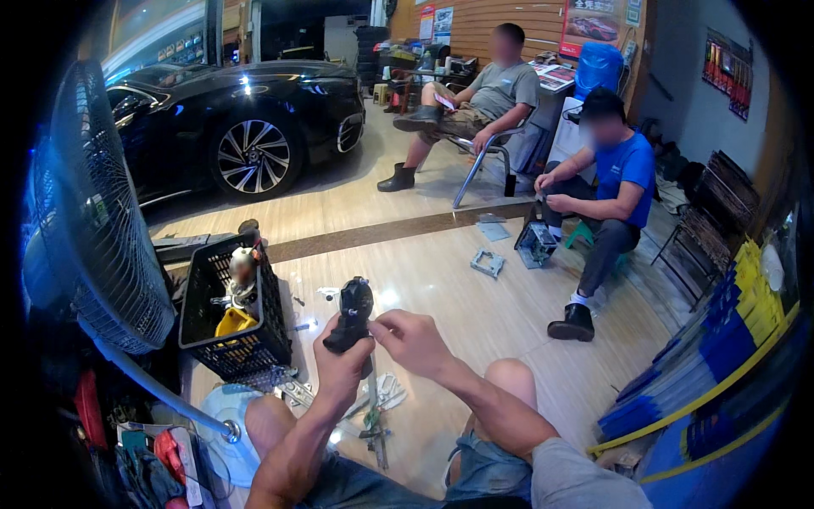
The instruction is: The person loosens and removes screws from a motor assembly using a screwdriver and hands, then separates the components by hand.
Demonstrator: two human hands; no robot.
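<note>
My left hand (341,370) is wrapped round a black, rounded mechanical part (356,307), held upright in front of me above my lap. Small shiny metal bits show at its top and side. On its right side, the fingers of my right hand (414,339) are pinched together close against it. Whatever lies between those fingertips is too small to make out. Below my hands, loose metal pieces (388,392) lie on the floor between my knees.
A black plastic crate (229,343) with a yellow part stands left, beside a large fan (119,220). A seated person in blue (623,170) handles a metal box (536,243) at right. Another person (500,89) sits behind. A black car (246,127) is parked far left.
</note>
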